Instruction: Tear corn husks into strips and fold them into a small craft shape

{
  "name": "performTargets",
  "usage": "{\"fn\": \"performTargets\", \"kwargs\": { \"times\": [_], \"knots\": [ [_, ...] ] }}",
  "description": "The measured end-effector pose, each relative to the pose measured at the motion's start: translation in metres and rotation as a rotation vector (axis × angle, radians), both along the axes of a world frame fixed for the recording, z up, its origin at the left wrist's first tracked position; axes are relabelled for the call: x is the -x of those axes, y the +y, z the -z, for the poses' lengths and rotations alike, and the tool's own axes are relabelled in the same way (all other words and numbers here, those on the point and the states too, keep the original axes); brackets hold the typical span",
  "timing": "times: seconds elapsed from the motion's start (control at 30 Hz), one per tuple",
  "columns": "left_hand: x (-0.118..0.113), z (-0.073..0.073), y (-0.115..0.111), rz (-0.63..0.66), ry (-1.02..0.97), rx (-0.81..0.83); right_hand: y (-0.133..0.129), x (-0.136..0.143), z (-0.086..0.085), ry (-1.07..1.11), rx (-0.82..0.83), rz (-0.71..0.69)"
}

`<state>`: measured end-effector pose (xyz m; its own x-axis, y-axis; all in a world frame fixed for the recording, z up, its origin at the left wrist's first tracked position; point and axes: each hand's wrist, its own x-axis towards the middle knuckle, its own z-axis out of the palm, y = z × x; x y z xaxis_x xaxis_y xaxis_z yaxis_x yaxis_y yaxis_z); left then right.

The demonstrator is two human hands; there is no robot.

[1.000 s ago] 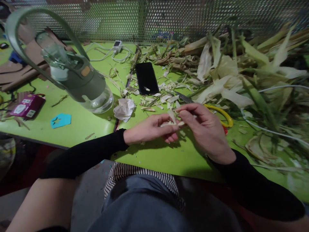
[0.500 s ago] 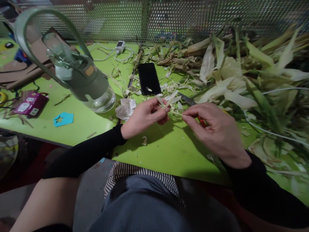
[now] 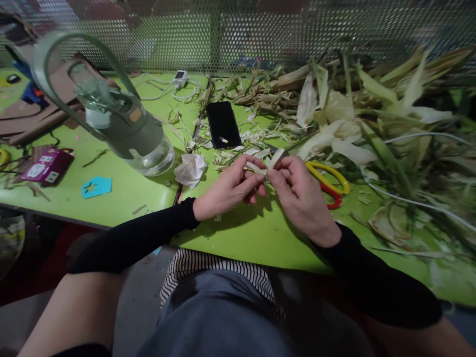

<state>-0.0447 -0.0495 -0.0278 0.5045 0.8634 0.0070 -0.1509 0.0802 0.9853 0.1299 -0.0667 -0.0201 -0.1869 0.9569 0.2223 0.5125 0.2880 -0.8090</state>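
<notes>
Over the green table (image 3: 238,243), my left hand (image 3: 234,186) pinches a pale strip of corn husk (image 3: 275,157). Close against it, my right hand (image 3: 301,196) has thumb and fingers closed on the same husk piece, whose pale ends stick up between the hands. Scissors with yellow and red handles (image 3: 336,181) lie just right of my right hand, their blades partly hidden. Behind my hands is a black phone (image 3: 223,124) with a small pale scrap on it. A crumpled white paper (image 3: 190,170) rests left of my left hand.
A green water bottle (image 3: 134,129) stands at the left, near a purple box (image 3: 48,166) and a blue paper piece (image 3: 96,187). Corn husks (image 3: 342,134) heap up at the right, crossed by a white cable (image 3: 420,202). A charger (image 3: 180,78) lies behind.
My right hand has moved left, up to my left hand, and now grips the husk there. The scissors' handles have come into view. The whole view has shifted slightly.
</notes>
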Motion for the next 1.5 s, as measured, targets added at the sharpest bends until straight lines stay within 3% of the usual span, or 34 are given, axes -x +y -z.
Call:
{"fn": "performTargets", "kwargs": {
  "times": [0.13, 0.3, 0.5, 0.67, 0.8, 1.1, 1.23, 1.5],
  "knots": [
    [-0.003, -0.002, 0.004, -0.055, 0.03, 0.005, 0.006, 0.0, 0.003, 0.065, -0.026, 0.006],
    [-0.005, -0.004, 0.021, -0.069, 0.07, -0.07, 0.02, -0.005, -0.004, -0.081, -0.057, 0.009],
    [-0.007, -0.02, 0.049, 0.015, 0.117, -0.076, 0.041, -0.009, -0.019, -0.191, -0.207, -0.034],
    [-0.004, -0.031, 0.06, 0.125, 0.195, 0.053, 0.055, -0.011, -0.014, -0.079, -0.285, 0.021],
    [-0.001, -0.027, 0.061, 0.135, 0.032, 0.171, 0.054, -0.011, -0.007, -0.007, -0.22, 0.061],
    [-0.004, -0.004, 0.054, 0.048, -0.088, 0.332, 0.049, -0.011, 0.004, -0.035, -0.162, -0.045],
    [-0.007, 0.0, 0.054, -0.035, -0.074, 0.278, 0.047, -0.008, 0.008, 0.013, -0.12, -0.008],
    [-0.008, -0.007, 0.046, 0.006, -0.003, 0.214, 0.038, -0.004, 0.005, 0.036, -0.136, 0.159]
  ]
}}
